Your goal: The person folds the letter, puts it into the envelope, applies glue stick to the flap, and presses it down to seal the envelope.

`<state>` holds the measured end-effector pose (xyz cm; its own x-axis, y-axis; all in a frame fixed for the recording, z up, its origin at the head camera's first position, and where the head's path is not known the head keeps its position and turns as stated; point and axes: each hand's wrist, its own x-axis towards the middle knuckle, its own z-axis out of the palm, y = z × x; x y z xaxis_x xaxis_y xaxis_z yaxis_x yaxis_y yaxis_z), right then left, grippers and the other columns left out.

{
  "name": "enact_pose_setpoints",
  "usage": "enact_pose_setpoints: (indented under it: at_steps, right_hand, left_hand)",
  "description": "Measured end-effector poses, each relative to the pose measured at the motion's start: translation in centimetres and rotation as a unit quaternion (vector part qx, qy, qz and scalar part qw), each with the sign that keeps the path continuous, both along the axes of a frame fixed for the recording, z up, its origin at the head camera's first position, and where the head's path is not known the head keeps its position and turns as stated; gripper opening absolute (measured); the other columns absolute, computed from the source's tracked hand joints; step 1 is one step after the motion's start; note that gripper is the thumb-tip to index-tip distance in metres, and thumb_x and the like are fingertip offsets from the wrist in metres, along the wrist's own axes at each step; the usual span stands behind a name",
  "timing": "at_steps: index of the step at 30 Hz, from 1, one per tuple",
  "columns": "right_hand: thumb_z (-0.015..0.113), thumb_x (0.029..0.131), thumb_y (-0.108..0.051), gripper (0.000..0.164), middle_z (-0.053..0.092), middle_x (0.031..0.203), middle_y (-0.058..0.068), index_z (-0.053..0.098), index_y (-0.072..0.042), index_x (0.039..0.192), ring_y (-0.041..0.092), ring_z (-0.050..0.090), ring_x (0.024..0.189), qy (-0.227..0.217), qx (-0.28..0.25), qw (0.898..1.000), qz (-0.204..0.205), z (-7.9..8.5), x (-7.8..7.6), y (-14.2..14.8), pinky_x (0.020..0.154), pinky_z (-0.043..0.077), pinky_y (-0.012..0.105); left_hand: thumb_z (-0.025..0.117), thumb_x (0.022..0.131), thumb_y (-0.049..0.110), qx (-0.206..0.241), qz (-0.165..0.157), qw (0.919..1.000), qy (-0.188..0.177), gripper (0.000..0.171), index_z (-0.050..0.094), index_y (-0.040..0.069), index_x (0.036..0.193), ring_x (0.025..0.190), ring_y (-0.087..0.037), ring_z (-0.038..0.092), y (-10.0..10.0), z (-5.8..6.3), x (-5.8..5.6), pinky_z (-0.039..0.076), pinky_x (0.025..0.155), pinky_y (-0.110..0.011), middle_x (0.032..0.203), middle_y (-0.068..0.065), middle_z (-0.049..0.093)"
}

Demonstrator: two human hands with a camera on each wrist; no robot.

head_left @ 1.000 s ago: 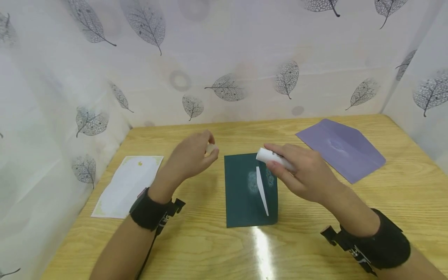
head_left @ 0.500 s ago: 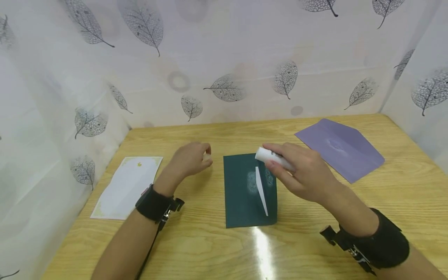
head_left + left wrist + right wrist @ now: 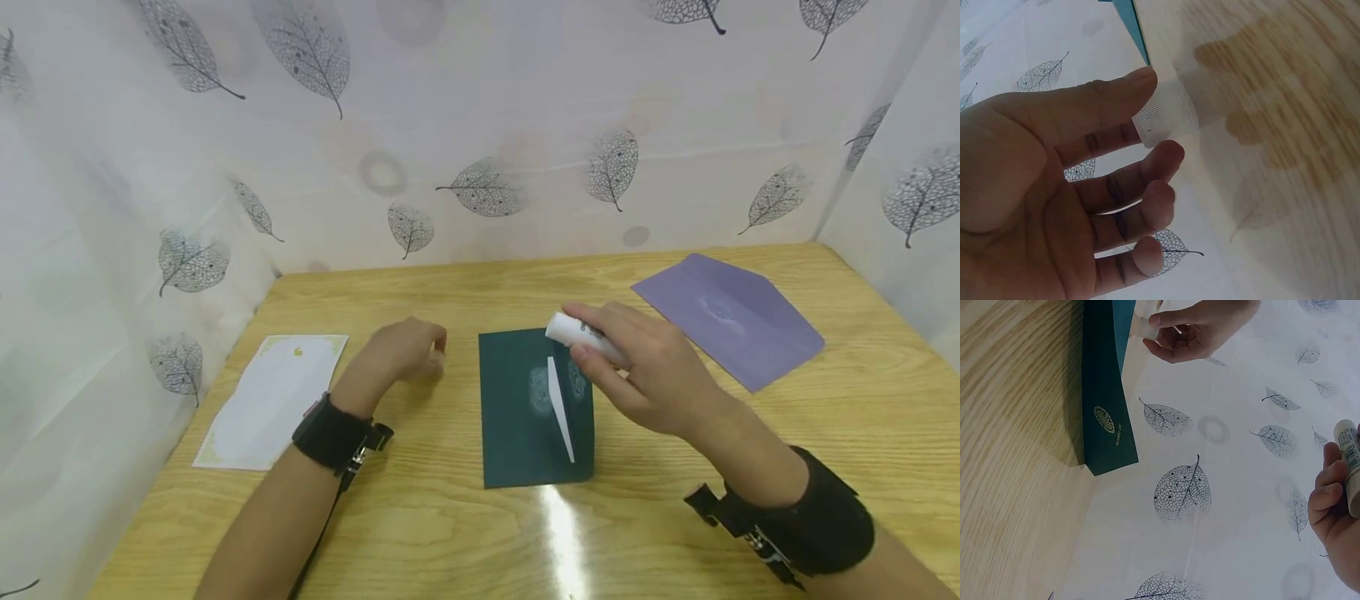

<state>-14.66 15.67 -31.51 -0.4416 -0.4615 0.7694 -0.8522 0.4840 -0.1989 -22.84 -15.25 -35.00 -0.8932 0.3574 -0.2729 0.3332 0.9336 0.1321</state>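
Observation:
My left hand (image 3: 401, 350) pinches a clear ribbed cap (image 3: 1169, 115) between thumb and index finger, low over the table left of the green envelope. The cap's end meets its reflection in the left wrist view; whether it touches the wood I cannot tell. In the head view the hand hides it. My right hand (image 3: 660, 367) grips a white glue stick (image 3: 588, 337), tilted above the upper right of the dark green envelope (image 3: 513, 442). A white paper edge (image 3: 561, 412) shows in the envelope's opening, and whitish glue smears (image 3: 540, 390) lie on both sides of it.
A purple envelope (image 3: 757, 321) with a pale smear lies at the back right of the wooden table (image 3: 420, 517). White paper with a gold border (image 3: 281, 400) lies at the left, partly behind my left forearm. A leaf-print curtain (image 3: 510, 100) encloses the back and sides.
My left hand has moved left and down towards the table with the cap, which has passed out of sight in the head view. The right hand and glue stick have stayed nearly still.

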Motion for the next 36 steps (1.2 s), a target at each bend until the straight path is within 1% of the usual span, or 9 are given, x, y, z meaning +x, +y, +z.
enact_pose_setpoints:
  at_steps: [6,12,18,23,26,30,33,34,36]
  right_hand:
    - [0.038,0.107,-0.042,0.054,0.068,0.094,0.009,0.064,0.002,0.125,0.018,0.058,0.08,-0.004,-0.013,1.0,0.014,0.0,-0.1,-0.2,0.065,0.045,0.031]
    - [0.045,0.104,-0.045,0.054,0.062,0.096,0.008,0.061,0.004,0.119,0.013,0.053,0.087,-0.057,-0.05,0.996,0.056,0.1,-0.2,-0.1,0.076,0.042,0.021]
    - [0.058,0.101,-0.033,0.045,0.067,0.11,0.007,0.058,0.008,0.119,0.01,0.062,0.097,-0.108,-0.107,0.978,0.146,0.2,-0.2,-0.2,0.093,0.047,0.019]
    - [0.065,0.095,-0.011,0.042,0.069,0.116,0.007,0.053,0.016,0.125,0.015,0.067,0.105,-0.159,-0.186,0.921,0.303,0.4,-0.4,-0.5,0.094,0.052,0.024]
    - [0.063,0.095,0.0,0.045,0.07,0.12,0.011,0.049,0.017,0.134,0.021,0.067,0.113,-0.194,-0.22,0.88,0.373,0.4,-0.3,-0.6,0.094,0.053,0.026]
    - [0.056,0.096,0.009,0.042,0.068,0.124,0.017,0.045,0.018,0.135,0.026,0.065,0.118,-0.237,-0.246,0.834,0.434,0.5,0.2,-0.6,0.096,0.054,0.03]
    - [0.053,0.096,0.011,0.04,0.067,0.125,0.02,0.044,0.019,0.135,0.028,0.064,0.12,-0.256,-0.251,0.811,0.463,0.7,0.4,-0.6,0.099,0.053,0.033]
    - [0.052,0.097,0.012,0.04,0.066,0.126,0.02,0.044,0.019,0.135,0.029,0.064,0.12,-0.26,-0.252,0.805,0.471,0.8,0.5,-0.6,0.1,0.052,0.034]
    - [0.051,0.097,0.012,0.039,0.066,0.126,0.021,0.044,0.018,0.135,0.029,0.063,0.121,-0.263,-0.253,0.799,0.478,1.0,0.6,-0.7,0.101,0.052,0.035]
  left_hand:
    - [0.074,0.087,0.047,-0.017,0.002,0.9984,0.053,0.064,0.056,0.008,0.135,0.117,-0.033,0.057,0.3,0.9,0.7,0.052,0.093,-0.049,0.133,-0.017,0.054]
    - [0.065,0.095,0.045,0.08,-0.089,0.9795,0.162,0.051,0.059,0.008,0.131,0.112,-0.027,0.059,1.9,2.9,2.6,0.052,0.093,-0.041,0.127,-0.011,0.058]
    - [0.059,0.102,0.024,0.265,-0.207,0.9262,0.171,0.031,0.06,0.006,0.127,0.107,-0.019,0.061,4.1,4.3,4.9,0.053,0.093,-0.033,0.121,-0.007,0.061]
    - [0.044,0.107,0.017,0.425,-0.24,0.871,0.058,0.031,0.057,-0.001,0.128,0.104,-0.021,0.063,6.0,3.7,6.2,0.054,0.09,-0.031,0.118,-0.014,0.064]
    - [0.035,0.109,0.035,0.523,-0.244,0.8113,-0.094,0.051,0.053,-0.009,0.129,0.102,-0.022,0.065,7.2,2.8,6.7,0.056,0.087,-0.034,0.114,-0.02,0.063]
    - [0.031,0.105,0.054,0.628,-0.236,0.6581,-0.342,0.069,0.048,-0.01,0.123,0.093,-0.016,0.066,8.5,1.5,7.5,0.056,0.082,-0.032,0.107,-0.009,0.063]
    - [0.028,0.106,0.053,0.656,-0.24,0.545,-0.463,0.057,0.05,0.003,0.119,0.084,-0.011,0.062,9.1,1.2,8.1,0.053,0.078,-0.027,0.101,0.004,0.062]
    - [0.028,0.106,0.052,0.661,-0.244,0.5163,-0.487,0.051,0.052,0.008,0.118,0.082,-0.01,0.06,9.2,1.2,8.3,0.052,0.077,-0.025,0.099,0.006,0.062]
    - [0.025,0.108,0.049,0.666,-0.261,0.484,-0.504,0.045,0.054,0.016,0.116,0.078,-0.008,0.056,9.4,1.3,8.6,0.049,0.074,-0.022,0.095,0.008,0.06]
